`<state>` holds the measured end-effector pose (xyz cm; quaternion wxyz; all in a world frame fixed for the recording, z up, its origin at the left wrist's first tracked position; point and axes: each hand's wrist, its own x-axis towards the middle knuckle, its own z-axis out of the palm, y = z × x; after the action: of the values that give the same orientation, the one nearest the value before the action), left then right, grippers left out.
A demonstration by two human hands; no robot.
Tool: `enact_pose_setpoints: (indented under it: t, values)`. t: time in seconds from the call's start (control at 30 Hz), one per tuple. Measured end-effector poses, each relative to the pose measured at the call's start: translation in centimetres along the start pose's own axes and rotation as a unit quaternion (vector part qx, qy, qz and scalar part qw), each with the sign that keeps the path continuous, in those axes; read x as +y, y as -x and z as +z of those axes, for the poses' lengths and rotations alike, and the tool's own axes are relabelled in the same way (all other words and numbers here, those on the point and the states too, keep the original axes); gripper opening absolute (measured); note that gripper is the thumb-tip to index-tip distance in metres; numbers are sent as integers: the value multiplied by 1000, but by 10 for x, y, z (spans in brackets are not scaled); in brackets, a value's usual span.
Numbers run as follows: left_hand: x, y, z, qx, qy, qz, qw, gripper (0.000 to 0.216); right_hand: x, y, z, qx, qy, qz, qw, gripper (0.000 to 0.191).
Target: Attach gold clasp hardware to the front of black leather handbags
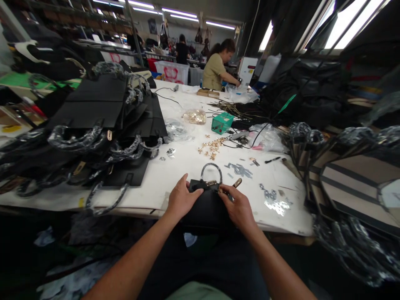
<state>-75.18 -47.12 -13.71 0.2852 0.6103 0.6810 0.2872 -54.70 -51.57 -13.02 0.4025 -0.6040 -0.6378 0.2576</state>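
A black handbag [204, 208] rests at the table's near edge, in front of my body. Its round handle [211, 166], wrapped in clear plastic, stands up at the far side. My left hand [183, 199] grips the bag's left side, with the thumb lying across its top. Close to that thumb, a gold metal plate [211, 183] sits on the bag's top. The fingers of my right hand [240, 207] pinch a small gold metal fitting [220, 190] at the bag's right top. A strap end with a gold plate [237, 182] sticks up beyond these fingers.
Gold fittings [213, 146] and flat silver plates [240, 170] lie scattered beyond the bag. Behind them stands a green box [222, 122] with a cable. Black bags [90, 102] pile up at left; unfinished bags [350, 179] stand at right. A co-worker [215, 68] works across the table.
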Motion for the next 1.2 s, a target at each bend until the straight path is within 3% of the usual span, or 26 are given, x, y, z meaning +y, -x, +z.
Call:
enact_pose_setpoints:
  t: [0.1, 0.23, 0.37, 0.6, 0.73, 0.83, 0.93, 1.03, 1.2]
  values:
    - [6, -3, 3, -65, 148, -41, 986, 66, 3, -5, -1, -23, 48, -35, 998, 23]
    - [12, -4, 6, -159, 293, -72, 940, 38, 10, -11, -4, -36, 62, -48, 996, 23]
    - [17, -6, 4, -193, 365, -112, 904, 41, 13, -17, -11, -48, 55, -66, 995, 25]
    - [17, -12, 0, -314, 505, -180, 784, 37, 12, -21, -15, -46, 78, -93, 991, 27]
    - [13, -15, -1, -346, 547, -195, 737, 32, 12, -22, -11, -48, 132, -102, 985, 31]
    - [11, -16, -2, -353, 557, -206, 723, 30, 11, -24, -9, -38, 153, -89, 984, 37]
    - [9, -16, -2, -355, 559, -212, 718, 30, 9, -26, -8, -38, 165, -79, 982, 29]
    - [7, -16, -2, -353, 565, -207, 717, 28, 5, -28, -8, -46, 181, -98, 978, 20]
    - [3, -16, -2, -348, 580, -202, 709, 26, -4, -32, -9, -54, 211, -127, 968, 23]
